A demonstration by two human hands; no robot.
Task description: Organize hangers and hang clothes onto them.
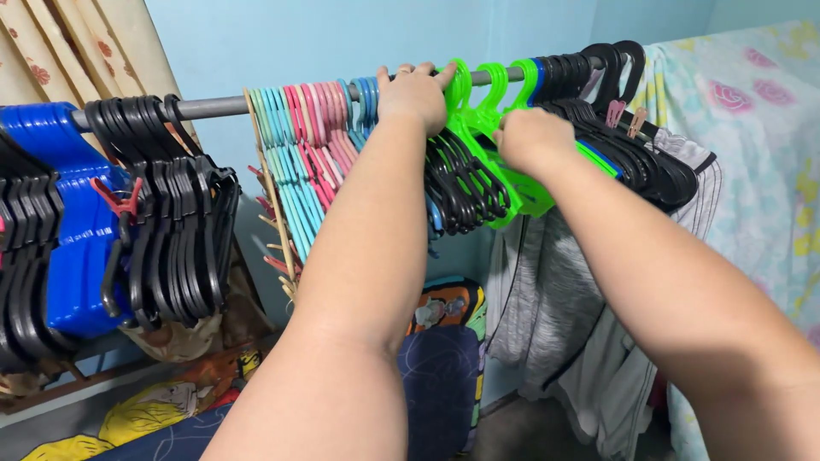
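Observation:
A grey rail [218,106] runs across the blue wall, crowded with plastic hangers. My left hand [416,92] reaches up and grips the rail among the hooks, next to a bright green hanger hook [460,84]. My right hand [533,138] is closed on the body of the green hangers [523,195], just below the rail. Black hangers [465,186] hang under my left hand. Pink and light blue hangers [312,145] sit to its left.
Blue hangers [73,213] and black hangers [175,230] fill the rail's left end. More black hangers [628,141] hang right, above grey and white clothes [555,299]. A floral sheet [760,154] hangs far right. Printed pillows [440,367] lie below.

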